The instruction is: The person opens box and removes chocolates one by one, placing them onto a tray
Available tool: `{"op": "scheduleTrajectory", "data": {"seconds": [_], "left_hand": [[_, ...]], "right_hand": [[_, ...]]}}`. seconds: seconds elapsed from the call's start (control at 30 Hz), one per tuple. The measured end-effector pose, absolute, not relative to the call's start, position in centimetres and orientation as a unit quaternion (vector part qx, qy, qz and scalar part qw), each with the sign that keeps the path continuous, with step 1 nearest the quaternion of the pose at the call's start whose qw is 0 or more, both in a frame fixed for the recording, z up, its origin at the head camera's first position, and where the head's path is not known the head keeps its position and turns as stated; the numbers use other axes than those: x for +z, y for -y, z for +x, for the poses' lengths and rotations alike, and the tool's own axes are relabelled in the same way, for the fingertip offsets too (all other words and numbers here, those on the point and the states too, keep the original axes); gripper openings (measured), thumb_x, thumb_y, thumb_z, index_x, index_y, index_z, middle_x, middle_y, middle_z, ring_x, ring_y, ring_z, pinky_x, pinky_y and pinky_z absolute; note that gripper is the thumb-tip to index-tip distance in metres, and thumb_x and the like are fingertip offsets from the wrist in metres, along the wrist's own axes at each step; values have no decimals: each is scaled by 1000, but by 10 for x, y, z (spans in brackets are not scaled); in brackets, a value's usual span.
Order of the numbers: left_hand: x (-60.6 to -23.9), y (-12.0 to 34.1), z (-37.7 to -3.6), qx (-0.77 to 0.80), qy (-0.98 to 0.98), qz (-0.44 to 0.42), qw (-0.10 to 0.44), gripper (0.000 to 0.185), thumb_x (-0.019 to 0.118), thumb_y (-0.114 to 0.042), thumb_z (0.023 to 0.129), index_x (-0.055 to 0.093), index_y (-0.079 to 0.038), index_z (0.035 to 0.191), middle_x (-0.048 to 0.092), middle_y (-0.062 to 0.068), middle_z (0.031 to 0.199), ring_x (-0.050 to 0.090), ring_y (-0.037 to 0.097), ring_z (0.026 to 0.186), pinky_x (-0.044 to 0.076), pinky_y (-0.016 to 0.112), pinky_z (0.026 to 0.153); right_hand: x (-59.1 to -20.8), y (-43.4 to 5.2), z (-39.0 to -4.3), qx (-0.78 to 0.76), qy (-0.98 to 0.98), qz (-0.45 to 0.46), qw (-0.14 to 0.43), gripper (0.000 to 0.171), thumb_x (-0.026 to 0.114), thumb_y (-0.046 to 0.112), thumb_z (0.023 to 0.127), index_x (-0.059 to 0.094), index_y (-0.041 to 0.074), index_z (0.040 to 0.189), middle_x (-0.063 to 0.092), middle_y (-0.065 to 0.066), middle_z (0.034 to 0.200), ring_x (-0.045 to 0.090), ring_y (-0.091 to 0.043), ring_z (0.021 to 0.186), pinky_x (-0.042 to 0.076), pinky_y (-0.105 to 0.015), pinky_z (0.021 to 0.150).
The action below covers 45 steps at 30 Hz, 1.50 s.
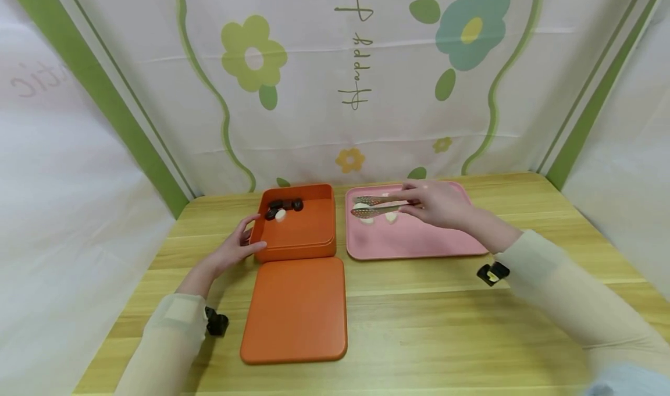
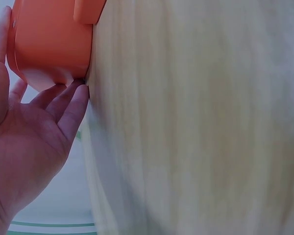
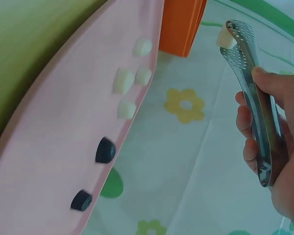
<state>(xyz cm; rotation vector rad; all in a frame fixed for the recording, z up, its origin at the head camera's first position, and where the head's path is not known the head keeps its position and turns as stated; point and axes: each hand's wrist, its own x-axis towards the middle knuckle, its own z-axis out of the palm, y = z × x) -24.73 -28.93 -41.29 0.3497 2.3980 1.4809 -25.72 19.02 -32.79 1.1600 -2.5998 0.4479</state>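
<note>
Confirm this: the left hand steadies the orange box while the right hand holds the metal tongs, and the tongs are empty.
Not quite. The left hand does steady the orange box and the right hand holds the metal tongs, but they are not empty: the right wrist view shows a white piece pinched at their tip.

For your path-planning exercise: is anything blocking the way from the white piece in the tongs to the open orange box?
Nothing visible does. The tongs grip a white piece above the pink tray; only a bare strip of table separates the tray from the orange box, whose lid lies in front.
</note>
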Motion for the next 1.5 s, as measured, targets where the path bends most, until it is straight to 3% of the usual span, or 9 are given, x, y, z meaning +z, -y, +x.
{"op": "scheduleTrajectory", "data": {"seconds": [0.17,0.37,0.53,0.77,1.03,1.3,1.5], "left_hand": [[-413,290,-247,515,-835,120,152,76,58,-20,100,7,-15,155,20,30,154,20,43,141,17,59,110],[-413,291,-248,517,-834,121,151,76,58,-21,100,7,-15,155,19,30,154,19,42,142,18,59,110],[-413,292,-248,515,-835,116,154,75,57,-19,100,7,-16,155,18,30,154,17,43,142,17,59,110],[-412,291,-248,515,-836,116,152,77,60,-23,99,7,-15,155,19,30,154,18,42,142,19,58,110],[-413,291,-249,519,-833,115,155,76,59,-22,99,8,-16,155,19,29,154,19,42,142,20,58,110],[-414,291,-250,517,-834,115,157,79,61,-27,98,7,-16,155,19,29,155,20,42,142,18,58,110],[-414,290,-250,512,-836,120,158,77,58,-21,100,6,-15,155,19,29,154,21,43,141,18,59,110]], "right_hand": [[-333,-215,-251,155,897,390,141,33,75,13,86,71,14,119,62,-1,95,50,-6,63,41,-30,55],[-336,-238,-239,139,905,374,146,33,76,12,85,72,15,118,55,2,86,40,-5,59,35,-27,52],[-338,-252,-231,134,914,354,144,34,76,13,85,71,14,119,58,1,91,40,-3,56,34,-26,50],[-345,-272,-230,122,921,337,151,34,76,14,85,72,16,118,54,7,84,39,-3,56,33,-25,48],[-357,-286,-234,110,922,331,167,34,79,11,81,72,11,114,58,0,84,43,-5,58,35,-27,49],[-365,-290,-249,100,945,294,103,32,74,16,87,71,13,118,61,-2,90,49,-11,63,39,-32,53],[-370,-287,-261,101,949,288,78,32,73,17,88,71,12,119,62,-4,92,49,-13,64,41,-34,55]]}}
